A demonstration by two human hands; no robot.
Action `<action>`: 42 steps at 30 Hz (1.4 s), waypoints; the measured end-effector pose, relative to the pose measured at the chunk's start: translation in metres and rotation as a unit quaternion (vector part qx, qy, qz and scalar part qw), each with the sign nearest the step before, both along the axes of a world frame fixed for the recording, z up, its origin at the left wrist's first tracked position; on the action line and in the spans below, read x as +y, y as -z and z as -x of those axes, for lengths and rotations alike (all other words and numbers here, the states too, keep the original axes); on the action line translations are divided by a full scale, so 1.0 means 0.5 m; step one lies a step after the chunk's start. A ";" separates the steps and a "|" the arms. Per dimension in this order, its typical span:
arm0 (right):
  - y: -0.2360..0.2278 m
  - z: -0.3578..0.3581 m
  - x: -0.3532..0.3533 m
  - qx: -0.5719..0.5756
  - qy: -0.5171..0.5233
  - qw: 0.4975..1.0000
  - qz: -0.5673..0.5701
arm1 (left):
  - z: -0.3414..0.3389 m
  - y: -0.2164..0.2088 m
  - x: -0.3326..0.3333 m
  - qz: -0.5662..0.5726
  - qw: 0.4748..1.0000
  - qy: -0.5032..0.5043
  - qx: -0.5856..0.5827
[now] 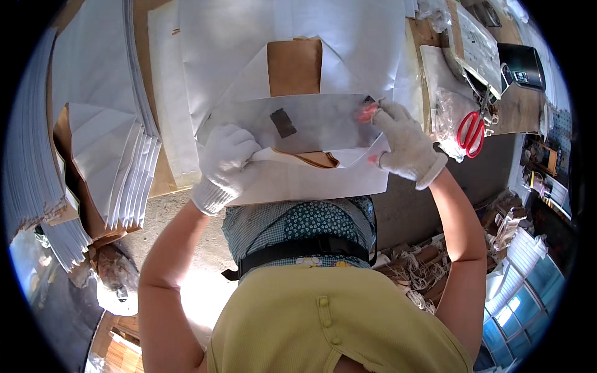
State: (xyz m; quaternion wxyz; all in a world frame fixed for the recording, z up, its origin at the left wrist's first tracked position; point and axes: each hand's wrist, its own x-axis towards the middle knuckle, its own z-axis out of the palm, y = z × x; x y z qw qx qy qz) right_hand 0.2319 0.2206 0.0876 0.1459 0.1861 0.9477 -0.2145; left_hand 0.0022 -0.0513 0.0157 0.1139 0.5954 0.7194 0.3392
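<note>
A large white paper sheet (292,56) lies on the bench with a brown card insert (295,65) showing at its middle. Its near flap (311,121) is folded up toward me, grey in shadow. My left hand (225,165), in a white knit glove, presses the fold at the flap's left end. In a matching glove with reddish fingertips, my right hand (401,143) pinches the flap's right corner. A lower white layer (311,180) hangs over the bench edge near my body.
Stacks of folded white paper pieces (118,168) stand at the left, beside a tall pile of sheets (34,143). Red-handled scissors (471,132) lie on plastic bags at the right. A black device (522,65) sits at the far right. Twisted paper cords (416,267) lie on the floor.
</note>
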 end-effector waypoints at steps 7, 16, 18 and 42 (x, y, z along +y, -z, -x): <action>0.049 0.026 -0.005 0.034 -0.002 0.998 -0.049 | -0.043 -0.018 0.023 0.165 0.974 -0.150 -0.045; 0.062 0.080 0.003 0.074 0.020 0.981 -0.177 | 0.066 -0.034 0.125 0.023 0.954 -0.236 -0.181; 0.065 0.085 0.013 0.054 0.056 0.987 -0.140 | 0.076 -0.046 0.131 0.154 0.952 -0.217 -0.155; 0.131 0.134 -0.092 0.288 -0.048 0.954 -0.066 | 0.006 -0.045 0.083 0.087 0.988 -0.111 0.068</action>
